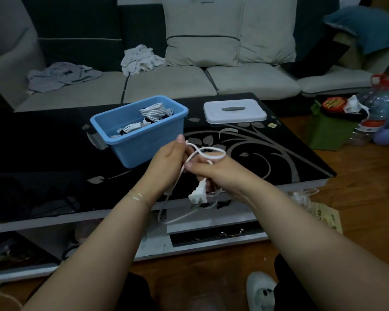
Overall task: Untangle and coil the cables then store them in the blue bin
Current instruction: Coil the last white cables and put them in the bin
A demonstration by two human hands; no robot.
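While a white shoe (259,290) is resting on the wood floor (357,176) at five o'clock, both forearms are reaching up over the near edge of the black glass table (43,153), whose leaf pattern is curling toward two o'clock. The left hand (166,162) is curling its fingers around a white cable (208,153), and the right hand (213,173) is pinching the same cable just beside it, so both grips are clamped on it; a loop is arching over the right hand's knuckles, the white plug (198,194) is dangling below the hands, and the slack is hanging down past the table edge, where it is getting hard to follow against the pale frame. Just beyond the hands, at eleven o'clock, the blue bin (142,140) is sitting on the glass with coiled cables (154,111) lying inside; its near corner is sitting behind the left hand. Its white lid (235,111) is lying apart at one o'clock. Bare glass is stretching toward nine o'clock. At three o'clock a green bag (330,133) and a plastic bottle (377,104) are crowding the floor, partly cut off. Farthest, a grey sofa (166,86) is carrying crumpled cloths (139,59) and cushions (204,34).
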